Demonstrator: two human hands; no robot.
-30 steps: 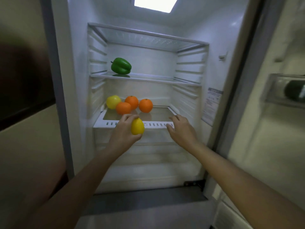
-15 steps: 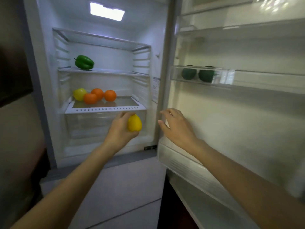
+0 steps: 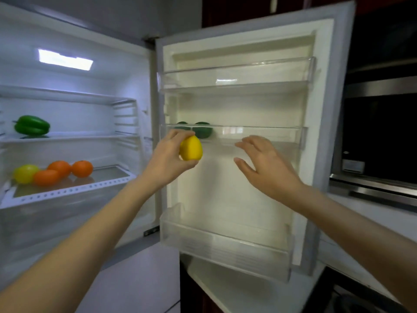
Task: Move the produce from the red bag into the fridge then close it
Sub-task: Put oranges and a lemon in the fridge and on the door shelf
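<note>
I'm mid-placement: my left hand [image 3: 168,158] pinches the lemon [image 3: 191,148] just before the middle door shelf [image 3: 259,128], two green items at its 12 o'clock. My right hand [image 3: 262,164], fingers spread and empty, hovers at its 3 o'clock; next I judge the lemon must clear the shelf's rail

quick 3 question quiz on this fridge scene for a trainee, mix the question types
1. True or false: the left hand holds a yellow lemon-shaped fruit.
2. Multiple choice: where is the glossy green bell pepper? A) bottom door bin B) glass shelf inside the fridge C) in the right hand
3. Fill in: the clear middle door bin holds ___ dark green round items.

Key: 1 true; 2 B; 3 two
</note>
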